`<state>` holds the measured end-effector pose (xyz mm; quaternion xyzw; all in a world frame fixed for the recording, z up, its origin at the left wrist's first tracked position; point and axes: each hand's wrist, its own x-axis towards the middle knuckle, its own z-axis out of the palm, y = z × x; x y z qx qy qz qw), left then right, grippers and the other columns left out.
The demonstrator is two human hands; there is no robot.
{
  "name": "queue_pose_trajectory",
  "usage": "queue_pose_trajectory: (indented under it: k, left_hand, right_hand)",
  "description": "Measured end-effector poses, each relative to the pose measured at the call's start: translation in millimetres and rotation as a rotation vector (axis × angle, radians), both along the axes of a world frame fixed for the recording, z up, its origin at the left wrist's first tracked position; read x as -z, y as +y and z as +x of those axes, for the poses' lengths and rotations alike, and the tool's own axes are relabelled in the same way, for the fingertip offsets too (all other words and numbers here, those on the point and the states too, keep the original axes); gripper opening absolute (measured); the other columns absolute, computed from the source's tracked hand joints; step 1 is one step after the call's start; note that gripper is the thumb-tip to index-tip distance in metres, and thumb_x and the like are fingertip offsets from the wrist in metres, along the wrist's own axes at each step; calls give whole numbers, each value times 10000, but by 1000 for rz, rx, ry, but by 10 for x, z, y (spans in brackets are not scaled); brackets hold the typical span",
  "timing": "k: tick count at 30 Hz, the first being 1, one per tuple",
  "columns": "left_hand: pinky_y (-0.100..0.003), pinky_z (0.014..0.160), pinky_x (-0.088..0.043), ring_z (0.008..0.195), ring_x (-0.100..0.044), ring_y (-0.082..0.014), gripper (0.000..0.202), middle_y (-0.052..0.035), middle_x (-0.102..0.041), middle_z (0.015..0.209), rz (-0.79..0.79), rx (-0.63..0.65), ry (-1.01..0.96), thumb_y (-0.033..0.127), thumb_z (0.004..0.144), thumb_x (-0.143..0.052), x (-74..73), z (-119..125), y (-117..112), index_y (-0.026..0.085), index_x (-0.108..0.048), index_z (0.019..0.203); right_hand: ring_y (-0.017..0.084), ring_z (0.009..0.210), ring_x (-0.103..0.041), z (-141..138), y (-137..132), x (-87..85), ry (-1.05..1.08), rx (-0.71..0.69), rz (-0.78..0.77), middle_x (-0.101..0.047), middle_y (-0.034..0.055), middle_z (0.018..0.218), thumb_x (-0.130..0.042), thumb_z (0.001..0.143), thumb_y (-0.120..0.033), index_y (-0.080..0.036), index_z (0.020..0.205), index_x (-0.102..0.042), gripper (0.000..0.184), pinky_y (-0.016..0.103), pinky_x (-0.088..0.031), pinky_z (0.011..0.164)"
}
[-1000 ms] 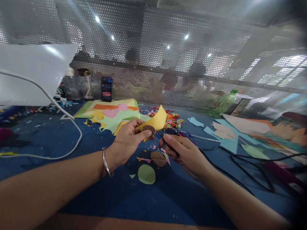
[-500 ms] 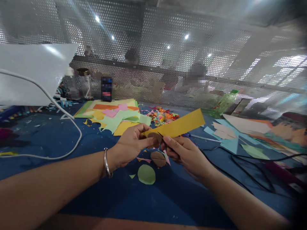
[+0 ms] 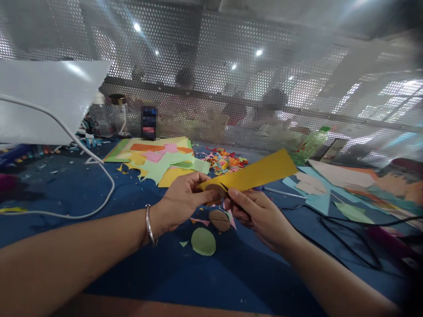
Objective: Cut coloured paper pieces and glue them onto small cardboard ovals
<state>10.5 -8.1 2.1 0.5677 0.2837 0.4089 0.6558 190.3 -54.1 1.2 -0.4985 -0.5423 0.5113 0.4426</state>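
A yellow paper strip [image 3: 261,171] is pinched at its left end by my left hand [image 3: 185,196], together with a round brown disc [image 3: 214,192] under the thumb. My right hand [image 3: 254,207] is closed just to the right of the disc, below the strip. A narrow dark tip or slit shows between the disc and the right thumb; what the right fingers hold is hidden. Beneath the hands, a round green paper piece [image 3: 203,241] and a brown round piece [image 3: 219,220] lie on the blue table [image 3: 158,273], among small pink scraps.
Coloured paper sheets [image 3: 178,165] and a pile of scraps [image 3: 228,160] lie ahead. A white cable [image 3: 110,185] curves at left. Black cables [image 3: 350,237] and more paper [image 3: 343,171] are at right. Bottles, a phone [image 3: 150,123] and a perforated metal screen stand behind.
The strip's free end has swung a little to the right and shows more of its length. Both hands keep nearly the same place and grip; the view has shifted slightly.
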Motion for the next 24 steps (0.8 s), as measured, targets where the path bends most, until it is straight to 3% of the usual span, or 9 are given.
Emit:
queue_pose_trajectory:
  k: [12,24]
  left_hand:
    - [-239,715,-500,678,-658,-97,286,-3,-705,766,-184,-26,-150,100,708,-779,-29,38,-40,150,-527,834]
    - [-236,703,-500,676,-634,-91,225,-4,-682,767,-128,-12,-121,111,719,-770,-28,32,-57,127,-566,812]
  right_hand:
    - [38,424,-195,19,8,2,4,-8,-31,-286,-101,470,-650,751,-717,-141,722,-586,580,230,-105,425]
    - [48,424,-181,-3,1,7,-54,13,7,-264,-102,461,-637,747,-732,-161,677,-560,581,227,-108,415]
